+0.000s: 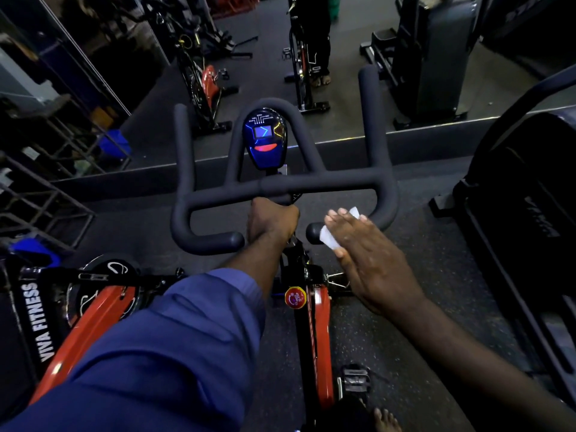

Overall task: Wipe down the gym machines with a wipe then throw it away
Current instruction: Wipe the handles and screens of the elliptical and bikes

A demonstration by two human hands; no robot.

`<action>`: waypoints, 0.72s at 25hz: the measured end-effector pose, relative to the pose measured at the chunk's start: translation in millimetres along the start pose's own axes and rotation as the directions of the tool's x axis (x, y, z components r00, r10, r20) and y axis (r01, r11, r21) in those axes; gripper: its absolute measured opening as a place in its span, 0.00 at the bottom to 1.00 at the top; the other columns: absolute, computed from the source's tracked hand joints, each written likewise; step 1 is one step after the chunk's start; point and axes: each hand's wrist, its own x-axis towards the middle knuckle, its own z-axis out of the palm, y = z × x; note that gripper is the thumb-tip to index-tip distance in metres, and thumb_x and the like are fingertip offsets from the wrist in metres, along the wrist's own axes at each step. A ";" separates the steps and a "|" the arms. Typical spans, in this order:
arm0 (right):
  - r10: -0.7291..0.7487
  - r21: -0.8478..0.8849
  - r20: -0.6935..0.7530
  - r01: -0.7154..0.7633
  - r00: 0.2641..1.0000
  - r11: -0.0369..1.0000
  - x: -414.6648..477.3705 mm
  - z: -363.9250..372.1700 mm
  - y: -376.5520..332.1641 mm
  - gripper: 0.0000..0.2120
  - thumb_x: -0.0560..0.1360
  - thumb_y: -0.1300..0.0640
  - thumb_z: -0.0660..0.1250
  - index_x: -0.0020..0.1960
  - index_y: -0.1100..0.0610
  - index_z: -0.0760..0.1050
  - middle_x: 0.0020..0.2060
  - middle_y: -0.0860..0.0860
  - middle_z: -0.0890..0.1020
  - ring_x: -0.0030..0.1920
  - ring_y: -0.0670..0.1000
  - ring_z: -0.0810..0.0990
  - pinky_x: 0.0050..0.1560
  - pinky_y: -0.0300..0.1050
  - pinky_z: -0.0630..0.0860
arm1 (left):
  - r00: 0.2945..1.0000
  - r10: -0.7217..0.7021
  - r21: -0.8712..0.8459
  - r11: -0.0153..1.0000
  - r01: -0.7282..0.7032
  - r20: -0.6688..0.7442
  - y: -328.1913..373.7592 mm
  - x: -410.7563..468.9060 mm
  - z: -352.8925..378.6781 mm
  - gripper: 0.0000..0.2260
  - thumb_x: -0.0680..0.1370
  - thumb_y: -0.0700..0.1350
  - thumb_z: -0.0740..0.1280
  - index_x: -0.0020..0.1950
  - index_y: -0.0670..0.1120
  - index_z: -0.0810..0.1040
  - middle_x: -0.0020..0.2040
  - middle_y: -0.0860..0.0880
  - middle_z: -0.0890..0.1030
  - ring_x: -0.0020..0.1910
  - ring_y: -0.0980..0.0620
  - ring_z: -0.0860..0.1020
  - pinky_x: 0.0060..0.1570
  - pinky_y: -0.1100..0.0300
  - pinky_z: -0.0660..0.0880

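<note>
Wiping step: right hand (367, 254) pressed wipe (329, 236) flat-fingered onto handlebar (343, 181) end; left hand (272, 221) gripped its middle (steadying, presumably). Next needed: sweep along the curve.

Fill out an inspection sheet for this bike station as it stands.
surface: dark speckled rubber floor; black foam handlebar on a red bike frame.
job's things: white wipe lying on the handlebar's near right end; no bin made out.
clutter: blue item at far left, too dim to tell what it is.
grips: left hand curled round the handlebar's centre; right hand flat, fingers straight, pressing the wipe.
cables: nothing seen.
surroundings: lit console, red knob, pedal, black machine at right, mirror ahead.
</note>
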 end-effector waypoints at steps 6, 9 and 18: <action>0.269 -0.017 -0.146 -0.275 0.952 0.961 36.7 16.0 -15.9 0.09 0.82 0.57 0.63 0.59 0.56 0.80 0.47 0.52 0.84 0.49 0.55 0.79 0.57 0.59 0.75 | 1.000 -0.002 -0.006 1.000 0.002 0.008 0.2 -0.3 1.0 0.10 0.68 0.48 0.75 0.46 0.46 0.83 0.41 0.50 0.83 0.33 0.53 0.80 0.30 0.64 0.71; 0.157 0.006 -0.027 -0.156 0.987 0.988 36.9 20.4 -22.9 0.11 0.82 0.54 0.62 0.62 0.51 0.79 0.53 0.47 0.84 0.54 0.50 0.80 0.60 0.54 0.73 | 1.000 -0.007 -0.003 1.000 0.007 0.018 -0.6 3.9 1.2 0.08 0.68 0.47 0.74 0.44 0.46 0.83 0.40 0.50 0.84 0.33 0.52 0.81 0.30 0.63 0.72; 0.256 0.027 -0.159 -0.254 0.954 0.967 11.9 1.6 41.2 0.15 0.82 0.65 0.63 0.68 0.61 0.78 0.68 0.57 0.79 0.76 0.55 0.71 0.80 0.57 0.61 | 1.000 -0.016 0.013 1.000 0.015 0.018 -0.6 4.7 1.2 0.09 0.67 0.48 0.74 0.46 0.48 0.83 0.38 0.50 0.84 0.33 0.51 0.82 0.30 0.62 0.73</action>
